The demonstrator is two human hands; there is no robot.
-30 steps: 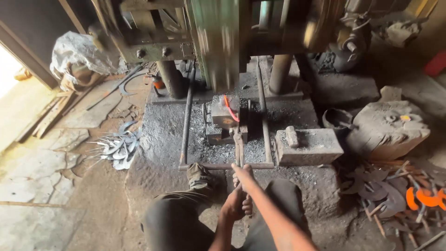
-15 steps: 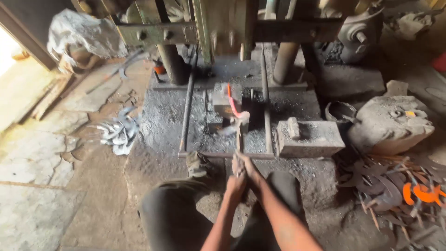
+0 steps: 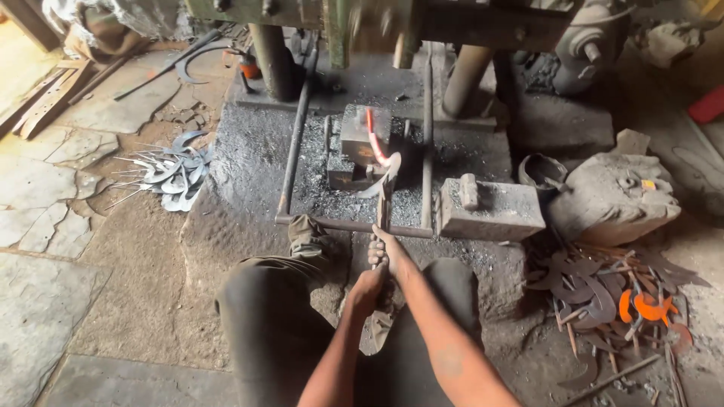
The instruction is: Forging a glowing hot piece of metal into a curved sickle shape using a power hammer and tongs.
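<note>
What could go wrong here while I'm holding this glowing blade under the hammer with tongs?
Both bare hands, left hand and right hand, grip the tongs close to the glowing curved blade, so sparks or scale might burn them. The blade sits on a small anvil block; a hammer blow off centre could kick it loose toward your knees.

Two bare forearms, no sleeves visible. Left hand (image 3: 367, 289) and right hand (image 3: 385, 252) ungloved, no rings or watch discernible. Faint dark mark on right forearm, detail unclear. Dark olive-brown trousers (image 3: 271, 316) on both legs, dusty. Worn, soot-grey footwear (image 3: 305, 235) on left foot; right foot hidden.
</note>
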